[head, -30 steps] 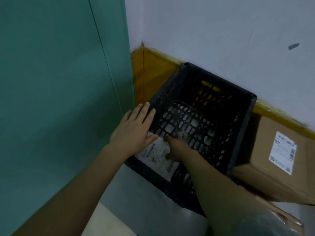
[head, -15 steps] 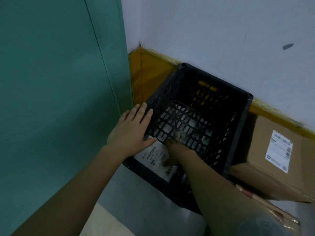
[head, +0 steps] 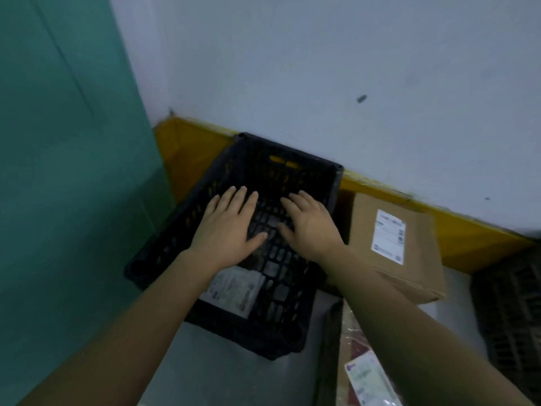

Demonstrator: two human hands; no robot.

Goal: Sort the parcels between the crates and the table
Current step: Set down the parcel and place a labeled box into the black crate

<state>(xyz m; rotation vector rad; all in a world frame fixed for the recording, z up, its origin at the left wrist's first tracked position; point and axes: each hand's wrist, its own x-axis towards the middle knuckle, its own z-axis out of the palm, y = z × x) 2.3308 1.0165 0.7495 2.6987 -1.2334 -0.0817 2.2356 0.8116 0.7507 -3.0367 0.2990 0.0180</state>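
Both hands hover flat and empty, fingers spread, over the black crate point(head: 234, 250) at frame centre: left hand point(head: 227, 227), right hand point(head: 307, 224). A labelled parcel point(head: 234, 290) lies inside below them, probably the one being sorted. A cardboard box point(head: 395, 247) waits right.

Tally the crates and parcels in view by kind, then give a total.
Black crates: 2, one under the hands, one at the right edge
Cardboard boxes: 1
Flat labelled parcels: 2, one in the crate, one bottom right
Total: 5
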